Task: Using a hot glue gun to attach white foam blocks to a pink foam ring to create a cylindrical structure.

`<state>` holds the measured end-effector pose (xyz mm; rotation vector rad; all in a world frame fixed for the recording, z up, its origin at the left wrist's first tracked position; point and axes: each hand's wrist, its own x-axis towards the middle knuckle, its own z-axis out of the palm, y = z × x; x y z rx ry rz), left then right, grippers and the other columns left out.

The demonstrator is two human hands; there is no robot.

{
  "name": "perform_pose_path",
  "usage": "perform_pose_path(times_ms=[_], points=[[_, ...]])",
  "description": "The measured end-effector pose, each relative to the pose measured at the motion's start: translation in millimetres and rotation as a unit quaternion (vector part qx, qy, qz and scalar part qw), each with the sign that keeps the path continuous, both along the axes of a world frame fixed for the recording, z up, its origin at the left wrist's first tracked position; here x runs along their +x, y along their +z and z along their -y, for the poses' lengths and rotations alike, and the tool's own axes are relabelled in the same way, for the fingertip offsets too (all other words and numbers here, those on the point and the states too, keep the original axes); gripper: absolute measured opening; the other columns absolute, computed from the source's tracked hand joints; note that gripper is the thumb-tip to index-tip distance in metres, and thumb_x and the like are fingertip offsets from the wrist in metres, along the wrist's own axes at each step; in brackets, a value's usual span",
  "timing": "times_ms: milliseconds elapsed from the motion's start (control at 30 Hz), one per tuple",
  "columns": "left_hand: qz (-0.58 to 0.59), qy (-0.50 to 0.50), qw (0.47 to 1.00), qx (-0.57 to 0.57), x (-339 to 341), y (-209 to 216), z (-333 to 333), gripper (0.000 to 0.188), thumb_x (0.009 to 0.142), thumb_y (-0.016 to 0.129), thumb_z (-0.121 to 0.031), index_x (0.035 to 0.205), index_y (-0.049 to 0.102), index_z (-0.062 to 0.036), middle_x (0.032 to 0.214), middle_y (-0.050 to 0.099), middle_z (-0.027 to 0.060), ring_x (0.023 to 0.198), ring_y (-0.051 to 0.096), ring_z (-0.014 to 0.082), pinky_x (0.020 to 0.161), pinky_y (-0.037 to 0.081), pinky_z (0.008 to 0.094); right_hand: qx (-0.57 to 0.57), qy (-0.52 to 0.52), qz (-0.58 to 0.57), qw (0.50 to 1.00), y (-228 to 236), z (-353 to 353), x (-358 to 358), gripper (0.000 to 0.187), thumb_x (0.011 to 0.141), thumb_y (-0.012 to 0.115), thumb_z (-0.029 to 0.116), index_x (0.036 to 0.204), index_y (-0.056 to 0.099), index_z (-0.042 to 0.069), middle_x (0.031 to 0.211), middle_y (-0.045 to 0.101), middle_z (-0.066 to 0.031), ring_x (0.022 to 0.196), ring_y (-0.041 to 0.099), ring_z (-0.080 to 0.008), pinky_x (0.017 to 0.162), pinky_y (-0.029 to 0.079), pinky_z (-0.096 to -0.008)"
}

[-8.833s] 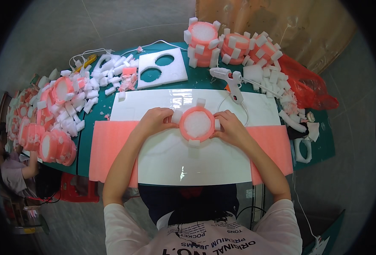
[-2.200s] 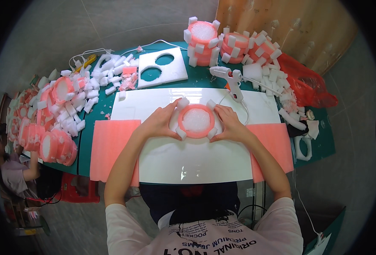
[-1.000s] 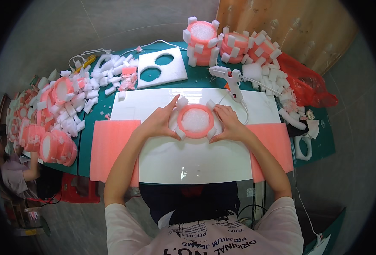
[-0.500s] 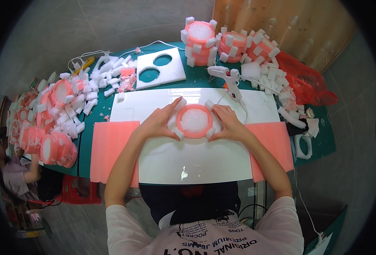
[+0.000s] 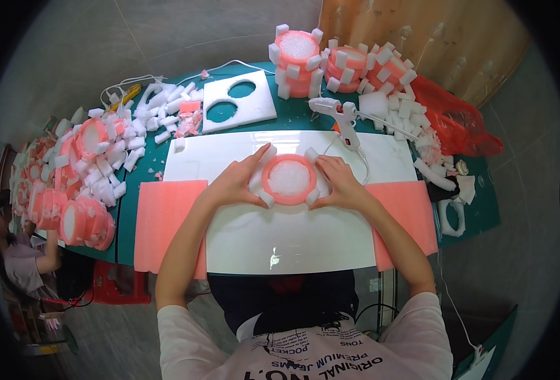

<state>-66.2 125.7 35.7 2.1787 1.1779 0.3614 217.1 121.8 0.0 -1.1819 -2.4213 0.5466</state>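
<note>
A round pink foam ring [image 5: 267, 190] with a white foam centre [image 5: 289, 178] lies on the glossy white board. White foam blocks stick to its outer side; one block [image 5: 311, 154] shows at the upper right. My left hand [image 5: 242, 183] curves round the ring's left side, its thumb and fingers pressed on the blocks there. From the right, my right hand [image 5: 338, 183] grips in the same way. Part of the ring's sides is hidden by my fingers. Beyond the ring, a white glue gun [image 5: 343, 120] rests on the table.
Pink foam sheets [image 5: 169, 221] flank the white board [image 5: 292, 240]. A white foam slab with two round holes [image 5: 254, 111] lies behind. Finished-looking ring stacks [image 5: 299, 63] stand at the back. Foam pieces [image 5: 106, 168] heap at left, where another person [image 5: 23, 259] sits. A red bag [image 5: 451, 120] lies at right.
</note>
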Motion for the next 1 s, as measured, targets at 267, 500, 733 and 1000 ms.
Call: perform_pose_path(times_ms=[267, 500, 733, 1000], points=[[0.0, -0.001, 1.0, 0.003, -1.0, -3.9, -1.8, 0.127, 0.046, 0.084, -0.036, 0.145, 0.009, -0.0104, 0.128, 0.045, 0.0252, 0.105, 0.052, 0.0412, 0.093, 0.041, 0.0395, -0.014, -0.002, 0.005, 1.0, 1.4, 0.6, -0.4, 0.107, 0.048, 0.082, 0.054, 0.129, 0.037, -0.002, 0.132, 0.039, -0.0179, 0.123, 0.034, -0.0331, 0.102, 0.028, -0.041], [0.002, -0.011, 1.0, 0.014, -2.6, -11.0, -2.4, 0.128, 0.045, 0.085, -0.038, 0.145, 0.01, -0.012, 0.136, 0.037, 0.0224, 0.115, 0.046, 0.0396, 0.096, 0.038, 0.0412, -0.02, -0.006, 0.009, 1.0, 2.8, 2.2, -2.1, 0.111, 0.049, 0.082, 0.052, 0.133, 0.033, -0.001, 0.133, 0.038, -0.0178, 0.124, 0.033, -0.0327, 0.101, 0.027, -0.0415], [0.017, -0.011, 0.999, 0.026, -3.2, -10.3, -0.2, 0.125, 0.043, 0.086, -0.037, 0.144, 0.015, -0.0138, 0.141, 0.031, 0.0172, 0.122, 0.041, 0.0353, 0.096, 0.036, 0.0419, -0.072, -0.016, -0.012, 0.997, 11.0, 4.2, -7.1, 0.121, 0.049, 0.083, 0.05, 0.141, 0.022, 0.001, 0.13, 0.041, -0.019, 0.122, 0.034, -0.0323, 0.099, 0.026, -0.041], [0.017, -0.026, 0.998, 0.062, -1.8, -7.1, 1.6, 0.119, 0.044, 0.086, -0.035, 0.142, 0.022, -0.016, 0.14, 0.034, 0.0139, 0.122, 0.042, 0.0313, 0.093, 0.037, 0.0401, -0.051, -0.011, -0.013, 0.999, 9.9, 5.2, -6.0, 0.116, 0.05, 0.083, 0.046, 0.139, 0.025, -0.001, 0.126, 0.044, -0.0201, 0.122, 0.036, -0.0333, 0.096, 0.028, -0.0431]])
